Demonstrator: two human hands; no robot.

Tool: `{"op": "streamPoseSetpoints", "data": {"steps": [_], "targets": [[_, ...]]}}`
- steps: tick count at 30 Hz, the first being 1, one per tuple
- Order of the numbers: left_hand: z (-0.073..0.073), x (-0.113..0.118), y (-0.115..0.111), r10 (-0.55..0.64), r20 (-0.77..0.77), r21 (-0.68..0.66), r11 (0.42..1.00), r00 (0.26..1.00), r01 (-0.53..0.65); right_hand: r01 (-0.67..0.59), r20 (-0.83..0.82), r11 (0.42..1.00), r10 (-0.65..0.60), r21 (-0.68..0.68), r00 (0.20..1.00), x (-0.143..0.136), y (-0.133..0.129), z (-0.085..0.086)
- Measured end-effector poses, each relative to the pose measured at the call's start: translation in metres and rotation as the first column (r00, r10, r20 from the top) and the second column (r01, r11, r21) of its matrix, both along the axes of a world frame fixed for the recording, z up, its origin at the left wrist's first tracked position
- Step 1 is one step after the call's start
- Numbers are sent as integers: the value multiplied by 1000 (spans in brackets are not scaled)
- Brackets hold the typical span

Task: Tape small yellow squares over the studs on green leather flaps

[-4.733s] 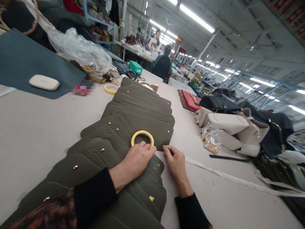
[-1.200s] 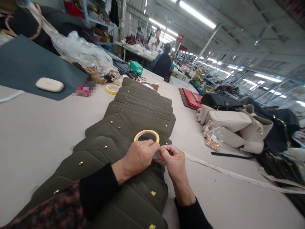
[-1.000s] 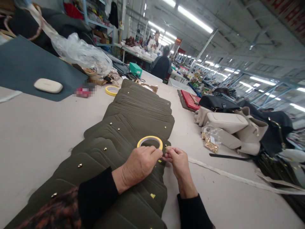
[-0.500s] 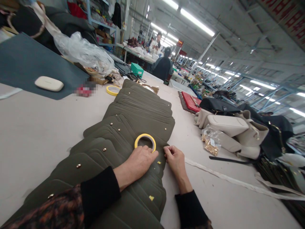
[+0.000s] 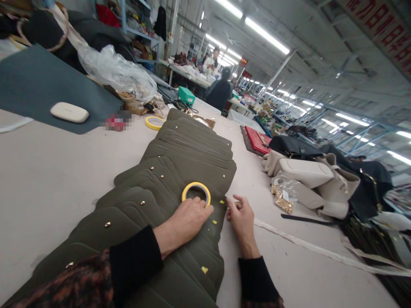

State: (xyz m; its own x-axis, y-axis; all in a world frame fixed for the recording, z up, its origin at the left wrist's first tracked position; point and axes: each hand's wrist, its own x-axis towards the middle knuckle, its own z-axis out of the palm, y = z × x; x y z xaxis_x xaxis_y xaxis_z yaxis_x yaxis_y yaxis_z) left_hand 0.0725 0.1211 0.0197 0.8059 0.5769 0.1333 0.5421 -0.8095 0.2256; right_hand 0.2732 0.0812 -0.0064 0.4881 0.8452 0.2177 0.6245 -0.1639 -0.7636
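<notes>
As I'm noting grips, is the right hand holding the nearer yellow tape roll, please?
No, the left hand grips the nearer yellow tape roll, while the right hand is apart from it.

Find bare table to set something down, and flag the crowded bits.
Bare tabletop: left of the olive panels, nearside of the grey sheet; also right of the right sleeve, nearside of the white strip. Crowded: far right, with bags; back left, around the clear plastic.
</notes>
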Motion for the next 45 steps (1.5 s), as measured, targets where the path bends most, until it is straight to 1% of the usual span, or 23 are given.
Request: {"op": "streamPoseSetpoints", "data": {"steps": [1, 2, 3, 4, 5, 6, 7, 9, 12, 17, 21, 24, 27, 30, 32, 34, 36, 40, 45], "targets": [[0, 0, 0, 1, 8, 2, 1000, 1000, -1, -42, 68, 997, 38, 58, 997, 1, -4, 0], [0, -1, 1, 3, 15, 5, 1000, 1000, -3, -108, 179, 990, 91, 88, 980, 2, -7, -1], [0, -1, 1, 6, 20, 7, 1000, 1000, -6, -182, 294, 980, 150, 85, 944, 2, -9, -1], [0, -1, 2, 8, 26, 11, 1000, 1000, -8, -243, 382, 969, 205, 53, 901, 2, -9, 0], [0, -1, 3, 10, 31, 16, 1000, 999, -11, -276, 434, 961, 246, 7, 867, 0, -8, 1], [0, -1, 3, 11, 35, 22, 1000, 999, -11, -271, 448, 961, 263, -48, 854, -1, -6, 2], [0, -1, 4, 8, 38, 28, 1000, 999, -9, -235, 436, 966, 259, -109, 862, -3, -2, 4], [1, -1, 4, 1, 37, 42, 999, 999, -2, -129, 381, 965, 211, -229, 900, -7, 6, 8], [4, -1, 5, -11, 37, 63, 998, 999, 8, -27, 322, 938, 146, -346, 935, -9, 16, 16], [7, -4, 8, -23, 82, 133, 991, 996, 12, 64, 329, 907, 85, -417, 941, -12, 20, 22], [4, -6, 11, -50, 98, 143, 989, 994, 35, 95, 343, 894, 68, -437, 937, -16, 20, 20], [0, -6, 12, -51, 72, 130, 991, 996, 41, 92, 340, 898, 67, -430, 938, -18, 22, 22], [-2, -6, 12, -42, 60, 123, 992, 997, 34, 47, 316, 908, 97, -417, 944, -16, 18, 29], [1, -8, 12, -53, 78, 133, 990, 996, 42, 2, 280, 925, 113, -381, 953, -14, 2, 37], [4, -8, 12, -74, 93, 144, 988, 993, 61, -31, 215, 936, 112, -350, 970, -15, -13, 40], [6, -9, 12, -89, 106, 150, 986, 990, 72, -87, 135, 932, 143, -353, 980, -18, -25, 39], [6, -9, 12, -93, 115, 146, 986, 989, 76, -137, 95, 916, 186, -377, 978, -25, -32, 36], [6, -10, 11, -106, 118, 139, 986, 987, 90, -151, 128, 898, 222, -414, 967, -38, -28, 34], [8, -11, 11, -108, 118, 128, 987, 987, 93, -146, 191, 865, 266, -480, 945, -40, -18, 39]]}}
